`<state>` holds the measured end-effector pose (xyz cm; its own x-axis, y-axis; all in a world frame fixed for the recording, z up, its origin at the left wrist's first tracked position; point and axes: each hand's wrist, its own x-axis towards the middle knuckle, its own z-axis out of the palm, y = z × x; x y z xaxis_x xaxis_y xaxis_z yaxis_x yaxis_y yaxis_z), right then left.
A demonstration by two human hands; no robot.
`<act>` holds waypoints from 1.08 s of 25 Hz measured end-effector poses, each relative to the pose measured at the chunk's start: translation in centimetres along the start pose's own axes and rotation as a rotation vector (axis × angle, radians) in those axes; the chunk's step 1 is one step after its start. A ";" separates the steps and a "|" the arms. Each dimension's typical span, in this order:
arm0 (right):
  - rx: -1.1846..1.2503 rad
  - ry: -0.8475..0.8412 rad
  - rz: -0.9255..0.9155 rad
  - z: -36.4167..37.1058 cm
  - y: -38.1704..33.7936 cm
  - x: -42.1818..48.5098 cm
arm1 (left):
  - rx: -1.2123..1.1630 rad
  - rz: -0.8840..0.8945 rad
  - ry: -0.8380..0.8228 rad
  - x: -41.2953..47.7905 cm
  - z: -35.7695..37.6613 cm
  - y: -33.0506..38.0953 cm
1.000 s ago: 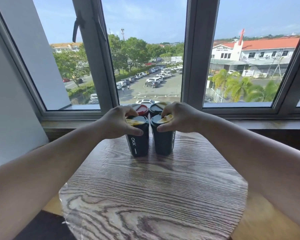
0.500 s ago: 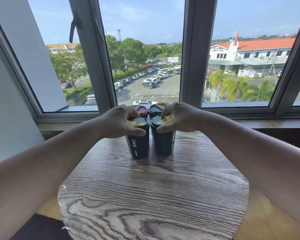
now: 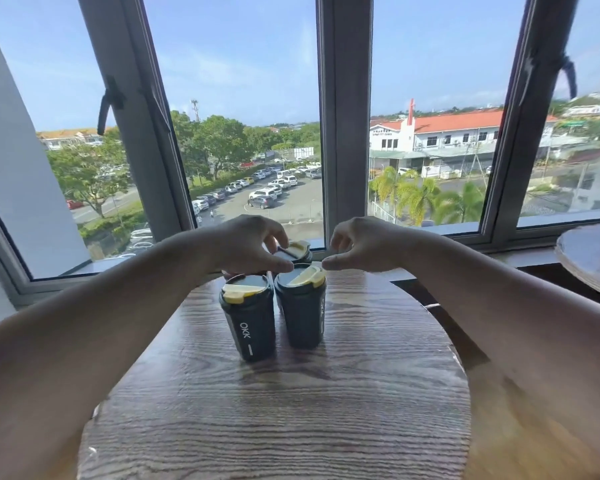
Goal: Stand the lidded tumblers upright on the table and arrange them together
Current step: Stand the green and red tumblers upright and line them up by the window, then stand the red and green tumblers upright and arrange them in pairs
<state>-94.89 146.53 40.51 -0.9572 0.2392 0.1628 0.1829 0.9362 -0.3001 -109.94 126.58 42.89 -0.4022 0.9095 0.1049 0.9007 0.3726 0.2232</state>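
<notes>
Head view, upright tumblers [image 3: 271, 320] clustered, hands [image 3: 246, 247] seemingly hovering

table [image 3: 291, 410]: wood-grain top, dark streaks, slight sheen, clear film seemingly at its edge | front tumblers [image 3: 250, 323]: dark matt bodies, smooth, probably plastic-coated | lids [image 3: 245, 289]: dark matt plastic with glossy yellow flaps | window frame [image 3: 343, 133]: grey painted metal, smooth | glass: clear, glossy

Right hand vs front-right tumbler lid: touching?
Cannot tell. In the head view the right hand hangs by the front-right tumbler; its thumb tip meets the lid's outline, with neither contact nor gap plain.
</notes>
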 end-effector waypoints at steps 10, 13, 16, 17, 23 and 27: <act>-0.106 0.052 0.358 -3.7 5.9 -8.4 | -0.009 0.306 -0.055 7.2 1.9 9.1; -0.134 0.060 0.475 -4.5 7.5 -12.6 | -0.026 0.398 -0.105 9.3 3.9 13.4; -0.160 0.080 0.624 -5.2 9.4 -17.8 | -0.047 0.522 -0.123 11.0 6.2 19.0; -0.156 0.085 0.676 -5.5 10.0 -19.7 | -0.047 0.559 -0.130 11.4 7.0 21.0; -0.135 0.103 0.948 -6.8 13.6 -29.9 | -0.026 0.745 -0.226 13.6 11.9 30.9; -0.115 0.122 1.063 -7.3 16.9 -35.1 | -0.002 0.834 -0.272 14.3 14.8 36.6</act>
<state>-56.61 155.79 36.57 -0.2673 0.9630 -0.0350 0.9343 0.2501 -0.2541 -80.29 155.98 38.22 0.4402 0.8979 0.0000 0.8835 -0.4331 0.1782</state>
